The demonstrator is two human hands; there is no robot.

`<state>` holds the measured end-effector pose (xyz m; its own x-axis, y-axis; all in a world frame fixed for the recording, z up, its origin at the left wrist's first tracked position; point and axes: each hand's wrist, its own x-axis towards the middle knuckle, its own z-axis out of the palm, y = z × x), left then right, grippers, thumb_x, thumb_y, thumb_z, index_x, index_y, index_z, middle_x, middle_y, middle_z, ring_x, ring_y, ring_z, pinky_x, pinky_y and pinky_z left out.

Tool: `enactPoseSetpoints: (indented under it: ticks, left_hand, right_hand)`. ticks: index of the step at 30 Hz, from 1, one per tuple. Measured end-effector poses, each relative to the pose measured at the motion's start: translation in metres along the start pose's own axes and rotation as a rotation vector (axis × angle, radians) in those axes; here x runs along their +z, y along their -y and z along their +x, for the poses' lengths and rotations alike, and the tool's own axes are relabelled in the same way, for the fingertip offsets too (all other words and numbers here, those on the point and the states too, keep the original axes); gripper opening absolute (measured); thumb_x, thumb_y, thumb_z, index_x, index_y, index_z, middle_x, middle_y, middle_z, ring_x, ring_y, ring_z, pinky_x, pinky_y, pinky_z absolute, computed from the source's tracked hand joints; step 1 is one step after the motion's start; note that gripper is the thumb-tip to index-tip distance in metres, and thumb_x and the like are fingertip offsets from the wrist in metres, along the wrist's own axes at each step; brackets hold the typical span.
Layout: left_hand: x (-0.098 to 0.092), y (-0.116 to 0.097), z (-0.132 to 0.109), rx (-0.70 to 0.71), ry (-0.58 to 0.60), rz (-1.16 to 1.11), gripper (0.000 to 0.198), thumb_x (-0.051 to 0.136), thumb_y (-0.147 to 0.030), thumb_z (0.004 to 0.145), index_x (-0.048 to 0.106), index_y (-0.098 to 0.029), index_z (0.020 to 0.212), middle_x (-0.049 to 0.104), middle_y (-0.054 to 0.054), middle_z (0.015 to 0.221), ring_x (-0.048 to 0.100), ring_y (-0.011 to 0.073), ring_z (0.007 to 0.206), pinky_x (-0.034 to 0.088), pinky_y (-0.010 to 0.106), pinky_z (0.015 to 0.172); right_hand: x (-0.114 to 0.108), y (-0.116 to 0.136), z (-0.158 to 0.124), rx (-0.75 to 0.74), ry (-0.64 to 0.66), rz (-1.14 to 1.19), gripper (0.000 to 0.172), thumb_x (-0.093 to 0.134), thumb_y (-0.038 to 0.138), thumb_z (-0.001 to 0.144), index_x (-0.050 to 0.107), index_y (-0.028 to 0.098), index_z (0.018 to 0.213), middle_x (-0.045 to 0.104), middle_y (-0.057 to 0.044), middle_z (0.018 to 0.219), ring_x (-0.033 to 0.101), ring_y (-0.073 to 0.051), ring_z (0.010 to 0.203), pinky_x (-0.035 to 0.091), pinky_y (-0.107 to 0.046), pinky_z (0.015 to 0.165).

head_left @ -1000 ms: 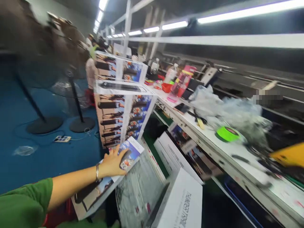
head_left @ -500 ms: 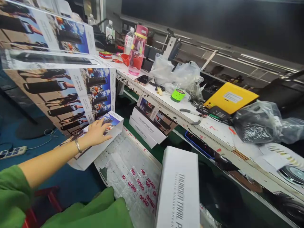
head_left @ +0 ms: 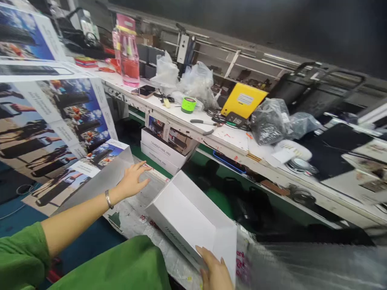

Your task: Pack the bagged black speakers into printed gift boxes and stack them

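The bottom edge cuts off the right hand — the lettering along the open white box is blurred.

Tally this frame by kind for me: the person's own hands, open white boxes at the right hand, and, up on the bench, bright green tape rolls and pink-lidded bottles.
Hands (left hand, right hand): 2
Open white box at the right hand: 1
Bright green tape roll: 1
Pink-lidded bottle: 1
Total: 5

Your white box: hollow side up toward you, lettering along one outer wall | your photo-printed carton: picture face up, left, apart
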<state>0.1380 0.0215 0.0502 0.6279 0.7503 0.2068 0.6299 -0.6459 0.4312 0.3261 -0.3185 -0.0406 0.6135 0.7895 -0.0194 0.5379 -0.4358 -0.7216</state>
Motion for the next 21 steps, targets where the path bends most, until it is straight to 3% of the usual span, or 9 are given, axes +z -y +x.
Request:
enactPoseSetpoints:
  ticks: [2, 4, 5, 9, 11, 13, 15, 17, 21]
  left_hand:
    - [0.015, -0.022, 0.002, 0.089, 0.012, -0.031, 0.046, 0.046, -0.046, 0.086, 0.059, -0.021, 0.123, 0.042, 0.011, 0.146, 0.038, 0.0303, 0.134, 0.028, 0.053, 0.112]
    - [0.033, -0.052, 0.001, 0.234, 0.082, -0.094, 0.043, 0.047, -0.045, 0.086, 0.062, -0.020, 0.118, 0.052, 0.010, 0.138, 0.044, 0.0274, 0.129, 0.032, 0.046, 0.112]
    - [0.042, -0.071, -0.001, 0.318, 0.144, -0.133, 0.041, 0.049, -0.045, 0.087, 0.063, -0.020, 0.116, 0.056, 0.008, 0.134, 0.047, 0.0259, 0.127, 0.033, 0.043, 0.112]
    - [0.060, -0.171, -0.016, 0.665, 0.383, -0.302, 0.034, 0.057, -0.044, 0.087, 0.064, -0.023, 0.114, 0.064, 0.004, 0.123, 0.054, 0.0219, 0.118, 0.037, 0.037, 0.107]
    - [0.056, -0.231, -0.026, 0.843, 0.410, -0.416, 0.036, 0.063, -0.045, 0.085, 0.064, -0.024, 0.114, 0.065, 0.003, 0.123, 0.054, 0.0210, 0.118, 0.036, 0.035, 0.105]
    - [0.049, -0.293, -0.037, 1.023, 0.379, -0.527, 0.040, 0.069, -0.047, 0.082, 0.065, -0.023, 0.113, 0.065, 0.004, 0.123, 0.053, 0.0207, 0.119, 0.032, 0.034, 0.106]
    - [0.042, -0.352, -0.048, 1.191, 0.352, -0.571, 0.040, 0.072, -0.047, 0.080, 0.067, -0.021, 0.110, 0.066, 0.004, 0.121, 0.051, 0.0204, 0.121, 0.028, 0.034, 0.108]
    - [0.039, -0.405, -0.057, 1.302, 0.384, -0.494, 0.040, 0.071, -0.050, 0.080, 0.069, -0.019, 0.106, 0.069, 0.005, 0.115, 0.049, 0.0221, 0.123, 0.025, 0.037, 0.109]
    - [0.047, -0.476, -0.068, 1.308, 0.594, -0.170, 0.036, 0.063, -0.053, 0.086, 0.074, -0.020, 0.095, 0.073, 0.006, 0.095, 0.057, 0.0243, 0.107, 0.022, 0.047, 0.106]
  right_hand:
    - [0.005, 0.002, -0.012, 0.015, -0.101, 0.055, 0.046, 0.051, 0.028, 0.068, 0.071, 0.037, 0.109, 0.069, -0.004, 0.113, 0.059, -0.039, 0.112, 0.040, -0.064, 0.099]
    - [-0.002, 0.011, -0.028, 0.033, -0.200, 0.205, 0.036, 0.054, 0.034, 0.076, 0.071, 0.033, 0.108, 0.070, -0.002, 0.111, 0.064, -0.033, 0.106, 0.048, -0.051, 0.095]
    - [-0.012, 0.017, -0.037, 0.047, -0.315, 0.263, 0.031, 0.055, 0.039, 0.081, 0.071, 0.032, 0.106, 0.071, -0.001, 0.109, 0.065, -0.029, 0.103, 0.050, -0.045, 0.093]
    - [-0.077, 0.035, -0.075, 0.220, -1.072, 0.297, 0.033, 0.061, 0.044, 0.084, 0.067, 0.024, 0.110, 0.067, -0.008, 0.112, 0.062, -0.028, 0.104, 0.045, -0.045, 0.098]
    - [-0.116, 0.032, -0.091, 0.258, -1.420, 0.305, 0.045, 0.067, 0.043, 0.080, 0.061, 0.018, 0.118, 0.062, -0.014, 0.120, 0.059, -0.032, 0.110, 0.042, -0.052, 0.102]
    - [-0.151, 0.018, -0.101, 0.190, -1.633, 0.286, 0.061, 0.075, 0.039, 0.073, 0.053, 0.015, 0.125, 0.055, -0.019, 0.129, 0.054, -0.033, 0.118, 0.039, -0.055, 0.105]
    - [-0.178, -0.001, -0.104, 0.124, -1.658, 0.291, 0.075, 0.079, 0.036, 0.067, 0.044, 0.014, 0.131, 0.046, -0.021, 0.137, 0.048, -0.032, 0.125, 0.035, -0.056, 0.108]
    - [-0.194, -0.021, -0.101, 0.160, -1.568, 0.371, 0.087, 0.080, 0.039, 0.064, 0.036, 0.014, 0.134, 0.037, -0.023, 0.142, 0.043, -0.032, 0.129, 0.032, -0.057, 0.110]
    - [-0.208, -0.044, -0.093, 0.273, -1.456, 0.543, 0.095, 0.076, 0.055, 0.062, 0.031, 0.014, 0.135, 0.034, -0.024, 0.144, 0.037, -0.034, 0.131, 0.026, -0.061, 0.109]
